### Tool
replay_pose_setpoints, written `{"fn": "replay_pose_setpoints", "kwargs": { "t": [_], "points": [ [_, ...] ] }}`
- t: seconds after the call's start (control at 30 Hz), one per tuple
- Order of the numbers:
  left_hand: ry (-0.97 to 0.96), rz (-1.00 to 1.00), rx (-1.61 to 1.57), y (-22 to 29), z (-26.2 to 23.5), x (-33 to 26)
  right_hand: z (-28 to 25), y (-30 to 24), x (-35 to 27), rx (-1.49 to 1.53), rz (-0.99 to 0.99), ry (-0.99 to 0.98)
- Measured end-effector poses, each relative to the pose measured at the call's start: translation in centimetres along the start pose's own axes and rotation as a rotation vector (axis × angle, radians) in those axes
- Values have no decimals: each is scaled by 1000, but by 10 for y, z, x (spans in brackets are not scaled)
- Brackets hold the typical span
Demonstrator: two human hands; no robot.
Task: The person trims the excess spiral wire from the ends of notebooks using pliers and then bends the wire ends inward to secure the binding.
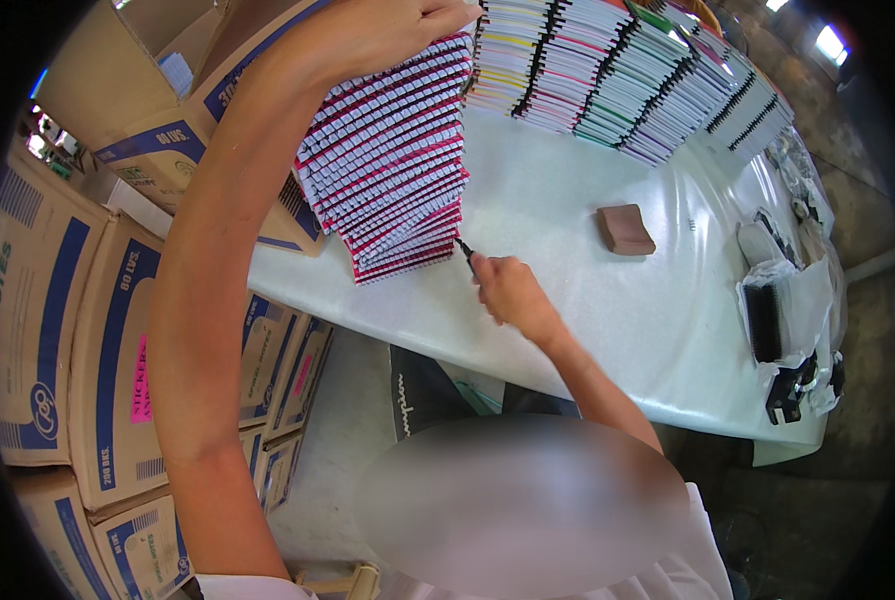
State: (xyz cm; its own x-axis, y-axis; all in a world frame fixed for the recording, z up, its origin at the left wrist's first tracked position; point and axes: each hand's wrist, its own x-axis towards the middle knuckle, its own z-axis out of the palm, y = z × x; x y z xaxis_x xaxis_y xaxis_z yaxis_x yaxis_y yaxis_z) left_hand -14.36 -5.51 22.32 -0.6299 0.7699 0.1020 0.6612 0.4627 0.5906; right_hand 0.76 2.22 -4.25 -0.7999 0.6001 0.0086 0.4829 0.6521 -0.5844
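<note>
A tall leaning stack of spiral notebooks [393,160] with red, black and white edges stands on the white table [558,210]. My left hand [408,22] rests on top of the stack, arm reaching up from the lower left. My right hand [503,287] is closed on a thin black pen-like tool [464,247] whose tip touches the bottom right corner of the stack. More rows of spiral notebooks [628,75] with coloured edges lean along the far side of the table.
Cardboard boxes [78,330] with blue print are piled at the left, some under the table edge. A small brown block [625,229] lies mid-table. Plastic bags of black spiral bindings [783,320] sit at the right end. A blurred patch covers the lower middle.
</note>
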Motion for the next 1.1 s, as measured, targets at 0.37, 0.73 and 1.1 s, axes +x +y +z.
{"fn": "replay_pose_setpoints", "kwargs": {
  "t": [0.37,0.73,1.1],
  "points": [
    [-42,-8,-10,-1,-3,3,-10,-14,-11,-455,-209,283],
    [-92,-12,17,0,-9,-11,-7,-17,-8,-521,-269,331],
    [-81,-46,2,4,-10,-15,-6,-14,-2,-439,-291,284]
  ]
}}
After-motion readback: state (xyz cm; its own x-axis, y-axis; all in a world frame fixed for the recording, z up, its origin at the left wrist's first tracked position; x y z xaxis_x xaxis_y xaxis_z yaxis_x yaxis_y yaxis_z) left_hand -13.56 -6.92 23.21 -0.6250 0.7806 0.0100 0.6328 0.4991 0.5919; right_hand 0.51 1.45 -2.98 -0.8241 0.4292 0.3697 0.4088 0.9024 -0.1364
